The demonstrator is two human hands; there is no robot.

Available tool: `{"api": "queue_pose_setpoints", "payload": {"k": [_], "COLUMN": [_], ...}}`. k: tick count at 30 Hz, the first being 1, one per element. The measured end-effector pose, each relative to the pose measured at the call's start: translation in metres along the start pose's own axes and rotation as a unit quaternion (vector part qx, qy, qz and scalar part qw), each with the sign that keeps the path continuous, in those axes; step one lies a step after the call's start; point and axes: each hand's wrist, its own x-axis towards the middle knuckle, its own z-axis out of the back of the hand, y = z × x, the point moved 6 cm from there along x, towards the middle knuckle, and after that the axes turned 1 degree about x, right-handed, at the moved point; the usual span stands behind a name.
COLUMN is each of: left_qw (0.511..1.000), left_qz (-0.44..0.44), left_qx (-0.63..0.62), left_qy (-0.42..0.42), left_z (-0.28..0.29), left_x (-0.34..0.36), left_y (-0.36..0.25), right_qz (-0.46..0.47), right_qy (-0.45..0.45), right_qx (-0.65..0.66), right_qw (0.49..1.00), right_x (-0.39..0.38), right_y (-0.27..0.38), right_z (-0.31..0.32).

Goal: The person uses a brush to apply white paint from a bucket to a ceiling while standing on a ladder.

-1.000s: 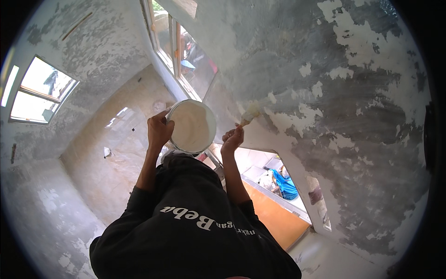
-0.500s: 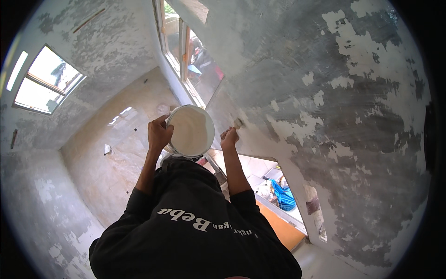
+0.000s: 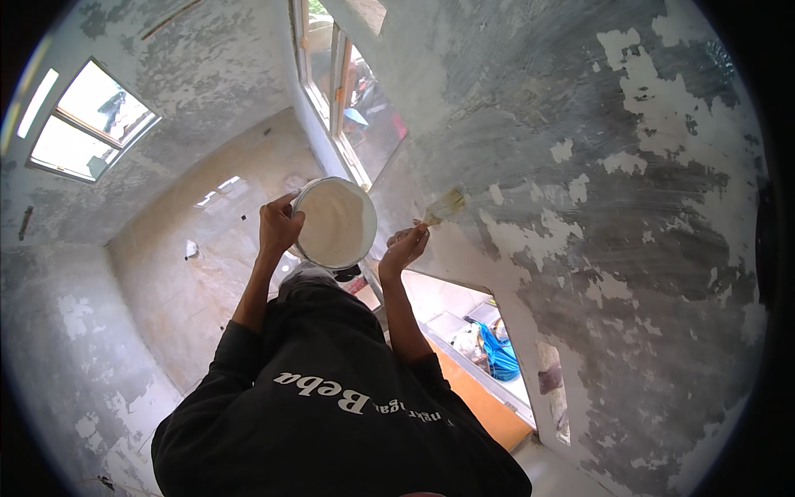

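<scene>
My left hand [image 3: 280, 225] grips the rim of a round white bucket [image 3: 335, 224], thumb over the edge. Inside the bucket is a pale cream liquid that looks like paint. In my right hand [image 3: 403, 247] is a flat paintbrush [image 3: 445, 206], held by its handle, its wide pale end pointing up and right towards the wall [image 3: 530, 132]. That wall is patchy grey with uneven white areas. Whether the bristles touch it I cannot tell. The bucket is between my two hands, in front of my dark sweatshirt.
Beyond the bucket is an open-framed window [image 3: 335, 91] in the wall. A doorway lies at lower right, with a blue plastic bag [image 3: 500, 356] and an orange panel [image 3: 480, 393] by it. The tan floor [image 3: 178, 306] spreads left; another window [image 3: 95, 120] is at far left.
The brush has turned so its broad face now shows, slightly up and right of before. My right hand has shifted a little left and down; the bucket moved slightly left.
</scene>
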Motion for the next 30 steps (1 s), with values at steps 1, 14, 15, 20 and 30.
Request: {"api": "queue_pose_setpoints", "payload": {"k": [1, 14, 15, 20, 30], "left_qw": [1.0, 0.999, 0.999, 1.0, 0.998], "left_qz": [0.001, -0.003, 0.003, 0.007, 0.02], "left_qx": [-0.001, 0.042, 0.037, 0.028, 0.048], "left_qy": [-0.001, 0.007, 0.004, -0.001, -0.028], "left_z": [0.002, 0.016, 0.017, 0.013, 0.017], "left_x": [0.001, 0.001, 0.001, 0.005, 0.012], "left_y": [-0.003, 0.0, 0.001, 0.005, 0.011], "right_qz": [-0.002, -0.369, -0.326, -0.175, 0.001], "right_qy": [0.0, -0.138, -0.133, -0.115, 0.013], "right_qx": [0.003, 0.032, -0.009, -0.013, 0.016], "right_qw": [1.0, 0.918, 0.936, 0.978, 1.0], "right_x": [0.008, 0.061, 0.066, 0.049, -0.002], "right_y": [-0.016, -0.156, -0.14, -0.072, 0.05], "right_z": [0.005, 0.023, 0.019, -0.02, -0.089]}}
